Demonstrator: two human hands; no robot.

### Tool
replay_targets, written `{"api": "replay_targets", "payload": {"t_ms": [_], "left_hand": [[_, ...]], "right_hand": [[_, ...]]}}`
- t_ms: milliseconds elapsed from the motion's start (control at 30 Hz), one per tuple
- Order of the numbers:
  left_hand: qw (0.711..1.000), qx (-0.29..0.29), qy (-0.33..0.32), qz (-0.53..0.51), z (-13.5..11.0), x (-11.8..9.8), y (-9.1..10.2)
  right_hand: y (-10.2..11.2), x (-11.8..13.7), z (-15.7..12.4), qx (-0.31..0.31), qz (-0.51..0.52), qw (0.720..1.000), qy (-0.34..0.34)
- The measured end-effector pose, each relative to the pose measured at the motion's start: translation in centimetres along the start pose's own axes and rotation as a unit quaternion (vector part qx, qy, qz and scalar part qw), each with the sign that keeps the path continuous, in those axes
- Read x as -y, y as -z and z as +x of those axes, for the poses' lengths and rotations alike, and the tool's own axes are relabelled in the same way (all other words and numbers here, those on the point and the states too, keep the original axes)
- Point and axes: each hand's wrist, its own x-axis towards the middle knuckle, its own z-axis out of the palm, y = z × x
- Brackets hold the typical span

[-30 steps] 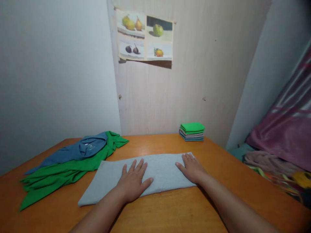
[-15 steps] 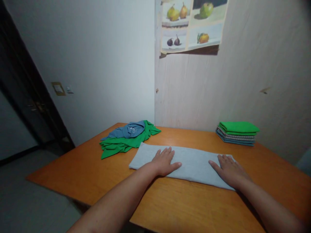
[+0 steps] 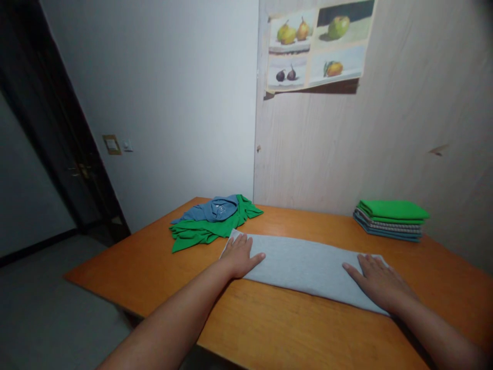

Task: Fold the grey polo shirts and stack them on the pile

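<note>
A light grey cloth [image 3: 304,264], folded into a long flat strip, lies across the table in front of me. My left hand [image 3: 239,257] rests flat on its left end, fingers stretched out and thumb spread to the right. On the right end lies my right hand [image 3: 379,280], palm down with the thumb apart from the fingers. Neither hand grips the cloth. Part of each end is hidden beneath the hands. Beyond the left hand is a loose heap of a blue garment [image 3: 206,210] on a green garment [image 3: 200,231].
The orange-brown wooden table [image 3: 277,329] meets the wall at the back. At its back right stands a stack of folded cloths [image 3: 389,221], green on top, with patterned and blue ones below. A fruit poster [image 3: 319,46] hangs above. A dark door frame [image 3: 82,133] is at left.
My left hand has slid left along the grey cloth to its left end. My right hand stays on the right end. The whole view has shifted slightly.
</note>
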Motion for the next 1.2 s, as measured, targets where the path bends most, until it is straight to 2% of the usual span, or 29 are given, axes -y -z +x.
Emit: {"api": "replay_targets", "payload": {"t_ms": [100, 300, 567, 667, 833, 933, 1067, 1200], "left_hand": [[1.0, 0.006, -0.01, -0.004, 0.2, 0.2, 0.5], [0.999, -0.033, 0.017, 0.008, 0.0, 1.2, 0.7], [0.999, -0.011, 0.026, 0.015, 0.6, 2.1, 0.4], [0.999, -0.024, 0.032, 0.023, 0.7, 3.1, 0.4], [0.999, 0.003, 0.046, 0.019, 0.7, 3.9, 0.2], [0.998, -0.039, 0.043, 0.017, 0.6, 4.0, 0.7], [0.984, -0.147, 0.104, 0.0, 0.8, 4.7, 1.6], [0.982, -0.139, 0.131, -0.007, 1.7, 6.3, 2.1]], "right_hand": [[0.1, 0.0, 0.0, 0.002, -0.003, 1.0, 0.003], [0.5, 0.1, -0.2, 0.006, 0.007, 1.0, 0.0], [1.5, 0.9, -0.6, 0.011, 0.005, 1.0, -0.007], [1.4, 1.0, -0.8, 0.005, 0.011, 1.0, -0.01], [1.0, 0.8, -0.6, 0.001, 0.014, 1.0, -0.006], [0.8, 0.8, -0.5, -0.004, 0.018, 1.0, -0.001], [0.9, 0.9, -0.6, -0.004, 0.018, 1.0, -0.003], [1.0, 1.0, -0.8, -0.005, 0.022, 1.0, -0.01]]}}
